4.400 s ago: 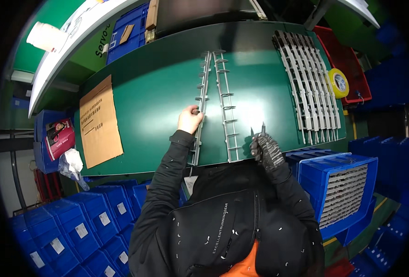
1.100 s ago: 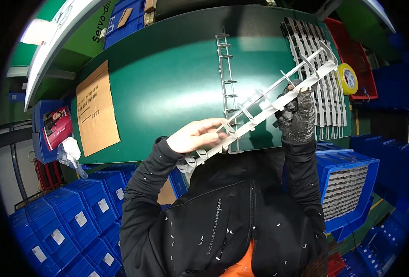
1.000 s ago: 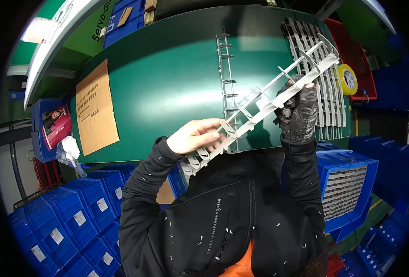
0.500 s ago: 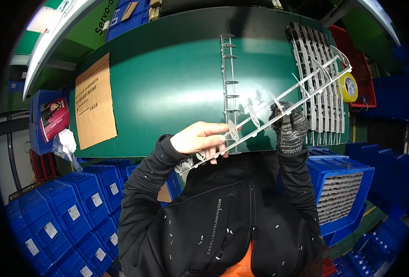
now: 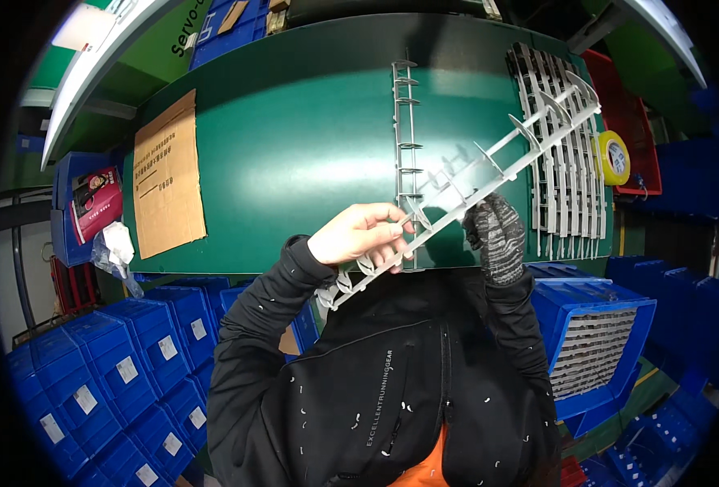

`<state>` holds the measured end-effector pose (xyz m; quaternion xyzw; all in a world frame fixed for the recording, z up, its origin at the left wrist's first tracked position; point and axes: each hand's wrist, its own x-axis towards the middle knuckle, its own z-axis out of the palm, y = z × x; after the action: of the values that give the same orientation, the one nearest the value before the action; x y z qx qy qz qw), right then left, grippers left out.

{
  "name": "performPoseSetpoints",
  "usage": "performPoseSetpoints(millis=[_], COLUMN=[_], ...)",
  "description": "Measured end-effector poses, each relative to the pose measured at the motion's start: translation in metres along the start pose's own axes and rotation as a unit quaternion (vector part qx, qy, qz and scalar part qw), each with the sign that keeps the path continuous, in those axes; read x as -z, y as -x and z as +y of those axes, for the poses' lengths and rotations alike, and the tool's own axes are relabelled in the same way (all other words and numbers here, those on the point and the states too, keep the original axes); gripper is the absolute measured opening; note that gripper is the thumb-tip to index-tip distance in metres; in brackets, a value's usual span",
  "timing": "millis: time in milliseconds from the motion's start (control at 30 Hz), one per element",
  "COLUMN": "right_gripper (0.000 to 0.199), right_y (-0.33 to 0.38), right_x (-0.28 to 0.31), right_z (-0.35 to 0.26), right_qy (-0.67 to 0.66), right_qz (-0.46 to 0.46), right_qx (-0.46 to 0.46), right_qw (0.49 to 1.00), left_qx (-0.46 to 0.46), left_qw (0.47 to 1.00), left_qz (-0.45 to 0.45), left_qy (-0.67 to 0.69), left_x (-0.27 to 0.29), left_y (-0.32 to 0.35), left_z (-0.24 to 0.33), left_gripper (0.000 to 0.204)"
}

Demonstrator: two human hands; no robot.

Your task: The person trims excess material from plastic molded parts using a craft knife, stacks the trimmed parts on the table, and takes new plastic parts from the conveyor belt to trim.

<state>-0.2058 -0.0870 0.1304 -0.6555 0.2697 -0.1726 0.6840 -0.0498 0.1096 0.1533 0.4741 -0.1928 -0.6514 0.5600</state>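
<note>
My bare left hand grips a long pale-grey slotted plastic frame, with two rails and curved cross-ribs, near its lower end. The frame slants up to the right above the table. My right hand, in a dark grey knitted glove, is closed just below the frame's middle; its curled fingers hide whatever may be in them. A similar plastic frame lies lengthwise on the green table, its near end partly behind my left hand.
The green table bears a cardboard sheet at left. Several stacked grey frames and a yellow tape roll are at right. A blue crate filled with similar parts stands below; blue bins are stacked lower left.
The held frame has tilted and its far end has shifted slightly left. My right hand has moved a little down and left, off the frame's overlap. My left hand keeps its grip.
</note>
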Motion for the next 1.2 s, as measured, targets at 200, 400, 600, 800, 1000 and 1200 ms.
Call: performPoseSetpoints(millis=[200, 400, 600, 800, 1000, 1200], right_gripper=[0.029, 0.018, 0.014, 0.014, 0.014, 0.015], right_y=[0.0, 0.0, 0.002, 0.013, 0.002, -0.007], right_x=[0.004, -0.01, -0.018, -0.022, -0.036, -0.019], right_z=[-0.009, -0.024, -0.02, -0.015, -0.018, -0.027], right_qy=[-0.149, 0.262, 0.345, 0.181, 0.064, -0.153], right_qz=[0.086, -0.071, -0.051, -0.119, 0.033, 0.073], right_qx=[-0.1, 0.143, 0.203, 0.056, 0.028, -0.105], right_qw=[0.98, 0.952, 0.915, 0.975, 0.997, 0.98], left_qx=[-0.102, -0.147, -0.208, -0.212, -0.262, -0.303], left_qw=[0.994, 0.956, 0.887, 0.86, 0.754, 0.753], left_qz=[0.028, 0.105, 0.2, 0.249, 0.301, 0.288], left_qy=[-0.018, -0.23, -0.359, -0.393, -0.522, -0.508], left_x=[0.006, -0.004, -0.019, -0.023, -0.037, -0.026], left_y=[-0.008, -0.014, -0.012, -0.018, -0.03, -0.015], left_z=[-0.015, -0.016, -0.016, -0.018, -0.019, -0.006], left_gripper=[0.008, 0.009, 0.015, 0.015, 0.018, 0.048])
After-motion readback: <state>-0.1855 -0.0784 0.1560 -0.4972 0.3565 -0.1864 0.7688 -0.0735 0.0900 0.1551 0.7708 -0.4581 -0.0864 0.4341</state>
